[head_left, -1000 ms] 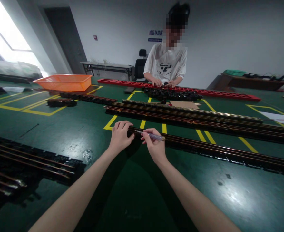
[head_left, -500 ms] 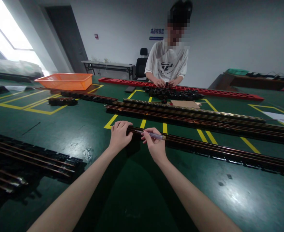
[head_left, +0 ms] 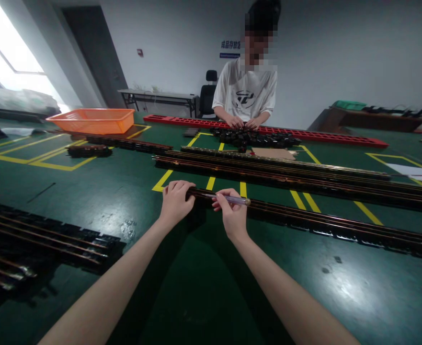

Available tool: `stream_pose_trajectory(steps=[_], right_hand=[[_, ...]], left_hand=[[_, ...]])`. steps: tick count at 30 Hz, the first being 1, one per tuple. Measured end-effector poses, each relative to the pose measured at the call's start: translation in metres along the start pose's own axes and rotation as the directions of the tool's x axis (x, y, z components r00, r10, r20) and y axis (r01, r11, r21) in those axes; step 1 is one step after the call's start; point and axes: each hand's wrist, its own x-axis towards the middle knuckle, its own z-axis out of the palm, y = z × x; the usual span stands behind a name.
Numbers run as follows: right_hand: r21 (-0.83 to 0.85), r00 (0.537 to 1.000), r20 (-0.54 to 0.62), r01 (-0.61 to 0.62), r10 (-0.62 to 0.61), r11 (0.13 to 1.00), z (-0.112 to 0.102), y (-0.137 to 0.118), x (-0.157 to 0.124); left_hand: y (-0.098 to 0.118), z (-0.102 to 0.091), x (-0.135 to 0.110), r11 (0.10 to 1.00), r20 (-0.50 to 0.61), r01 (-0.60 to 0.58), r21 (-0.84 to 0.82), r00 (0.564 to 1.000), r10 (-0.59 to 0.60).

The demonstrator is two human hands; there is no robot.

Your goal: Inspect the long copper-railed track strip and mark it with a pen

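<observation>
A long dark rail with copper strips (head_left: 322,225) lies across the green table, its left end just in front of me. My left hand (head_left: 176,201) is closed over that left end, fingers curled on top. My right hand (head_left: 232,215) pinches a thin clear-handled screwdriver (head_left: 232,199), held almost level with its tip pointing left toward the rail end beside my left hand.
More long rails (head_left: 286,175) lie parallel farther back. Another rail assembly (head_left: 45,239) sits at the near left. An orange basket (head_left: 94,120) stands far left. Across the table a person in a white shirt (head_left: 245,93) handles black parts (head_left: 256,139) by a red strip (head_left: 322,136).
My right hand has shifted slightly right and up along the rail with the screwdriver. My left hand stays on the rail end. The view has wobbled a little.
</observation>
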Motion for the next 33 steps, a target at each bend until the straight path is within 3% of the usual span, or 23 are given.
stream_pose_trajectory(steps=[4,19,33], right_hand=[[-0.002,1.000,-0.017,0.008,-0.009,1.000,-0.001,0.000,0.000],[-0.169,0.991,0.090,0.117,-0.103,0.979,-0.004,-0.001,-0.001],[-0.211,0.990,0.108,0.111,-0.089,0.971,-0.011,0.000,0.006]], left_hand=[[-0.001,0.001,0.000,0.999,0.017,-0.035,0.008,0.999,0.035],[-0.003,0.007,-0.001,0.988,0.057,-0.126,0.084,0.991,0.122],[-0.001,0.009,-0.003,0.982,0.049,-0.173,0.080,0.984,0.169]])
